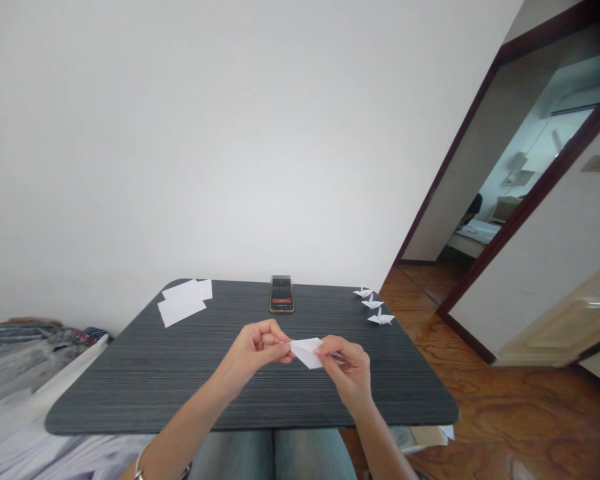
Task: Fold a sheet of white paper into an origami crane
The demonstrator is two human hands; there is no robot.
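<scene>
A small folded white paper (306, 351) hangs just above the dark striped table (145, 380), held between both hands. My left hand (255, 351) pinches its left end with the fingers curled closed. The paper's right end is pinched by my right hand (349, 371), fingers pressed together. Both hands are over the table's near middle.
A stack of white paper sheets (184, 301) lies at the table's far left. A phone (281, 295) stands at the far middle. Three folded paper cranes (373, 307) sit along the far right edge. Clothes lie at the left; an open doorway is at the right.
</scene>
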